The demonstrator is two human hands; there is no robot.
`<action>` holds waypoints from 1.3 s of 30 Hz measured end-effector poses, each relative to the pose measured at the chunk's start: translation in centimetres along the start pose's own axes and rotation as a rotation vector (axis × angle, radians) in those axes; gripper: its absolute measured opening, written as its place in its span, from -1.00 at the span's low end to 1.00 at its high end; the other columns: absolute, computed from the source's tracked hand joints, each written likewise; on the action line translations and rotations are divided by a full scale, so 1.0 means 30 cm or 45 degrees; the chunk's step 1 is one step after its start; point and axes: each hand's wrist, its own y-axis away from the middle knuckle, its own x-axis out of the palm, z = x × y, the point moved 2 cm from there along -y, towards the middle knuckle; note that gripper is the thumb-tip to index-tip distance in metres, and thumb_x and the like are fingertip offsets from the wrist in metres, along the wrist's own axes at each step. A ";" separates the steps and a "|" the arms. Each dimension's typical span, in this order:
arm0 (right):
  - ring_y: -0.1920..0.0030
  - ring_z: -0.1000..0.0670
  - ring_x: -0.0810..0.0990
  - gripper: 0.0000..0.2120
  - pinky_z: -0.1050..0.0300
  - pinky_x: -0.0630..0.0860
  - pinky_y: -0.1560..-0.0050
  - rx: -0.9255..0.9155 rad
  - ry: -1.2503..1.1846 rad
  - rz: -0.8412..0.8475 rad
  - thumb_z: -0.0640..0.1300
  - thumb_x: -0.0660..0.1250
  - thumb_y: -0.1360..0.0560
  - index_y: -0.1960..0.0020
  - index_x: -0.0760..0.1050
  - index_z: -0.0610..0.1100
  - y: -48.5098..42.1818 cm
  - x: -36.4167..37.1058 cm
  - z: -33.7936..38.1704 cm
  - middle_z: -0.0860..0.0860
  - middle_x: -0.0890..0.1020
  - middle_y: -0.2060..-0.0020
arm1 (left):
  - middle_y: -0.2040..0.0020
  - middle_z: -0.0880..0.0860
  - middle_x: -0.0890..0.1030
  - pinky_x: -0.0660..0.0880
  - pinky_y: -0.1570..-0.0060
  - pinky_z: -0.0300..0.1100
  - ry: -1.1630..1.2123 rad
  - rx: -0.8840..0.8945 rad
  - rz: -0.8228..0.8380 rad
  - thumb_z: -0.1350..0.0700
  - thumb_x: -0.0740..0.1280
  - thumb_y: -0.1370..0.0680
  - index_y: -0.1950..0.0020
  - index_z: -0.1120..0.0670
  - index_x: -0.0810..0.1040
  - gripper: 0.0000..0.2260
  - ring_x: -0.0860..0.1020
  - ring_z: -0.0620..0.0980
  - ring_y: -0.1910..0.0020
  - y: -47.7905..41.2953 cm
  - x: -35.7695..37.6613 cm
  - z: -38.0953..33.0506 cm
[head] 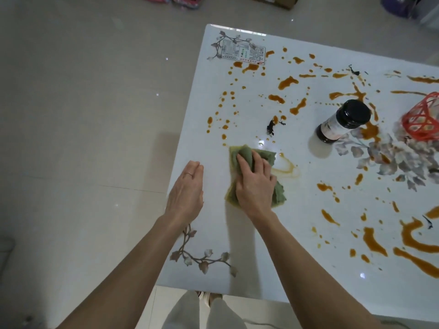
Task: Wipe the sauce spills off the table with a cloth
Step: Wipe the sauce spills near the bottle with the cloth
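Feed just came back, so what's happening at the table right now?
The person's right hand presses a bunched green cloth onto the white table near its edge. The left hand is open beside it, holding nothing. Orange-brown sauce spills cover much of the table beyond, around a dark-capped bottle and a red basket.

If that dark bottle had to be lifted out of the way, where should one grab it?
Probably grip the bottle around its labelled body, just below the wide black cap, coming from the left. It stands upright, and the red basket crowds its right side.
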 end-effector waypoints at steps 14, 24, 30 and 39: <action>-0.50 -0.04 0.18 -0.47 -0.17 0.28 -0.31 -0.193 0.099 0.010 0.12 -0.09 -0.55 -0.50 0.24 0.14 -0.146 0.057 0.093 0.05 0.23 -0.52 | -0.55 0.14 -0.07 -0.11 -0.46 -0.21 0.000 -0.022 0.000 0.11 0.28 -0.56 -0.53 0.20 -0.10 -0.29 -0.09 0.03 -0.53 -0.091 0.002 0.050; -0.40 -0.15 0.27 -0.55 -0.16 0.35 -0.16 -0.424 0.021 -0.037 0.03 0.02 -0.55 -0.41 0.38 0.08 -0.234 0.098 0.267 0.02 0.25 -0.51 | -0.50 0.07 -0.32 -0.22 -0.49 -0.13 -0.117 -0.013 0.045 -0.05 0.09 -0.61 -0.45 0.17 -0.37 -0.29 -0.30 -0.02 -0.49 -0.100 0.040 0.063; -0.50 -0.09 0.14 -0.53 -0.17 0.21 -0.32 -0.316 0.192 0.030 0.11 0.03 -0.58 -0.49 0.24 0.15 -0.334 0.093 0.234 0.04 0.20 -0.53 | -0.52 0.10 -0.30 -0.26 -0.45 -0.13 -0.221 0.003 0.107 -0.12 0.10 -0.60 -0.50 0.17 -0.30 -0.27 -0.30 0.00 -0.50 -0.099 0.010 0.074; -0.45 -0.19 0.05 -0.51 -0.21 0.18 -0.32 -0.040 0.155 0.070 0.01 0.06 -0.60 -0.52 0.11 0.16 -0.302 0.052 0.196 -0.01 0.02 -0.55 | -0.53 0.11 -0.26 -0.19 -0.49 -0.11 -0.203 -0.052 0.174 -0.07 0.16 -0.60 -0.52 0.19 -0.23 -0.28 -0.25 0.01 -0.51 -0.108 -0.010 0.047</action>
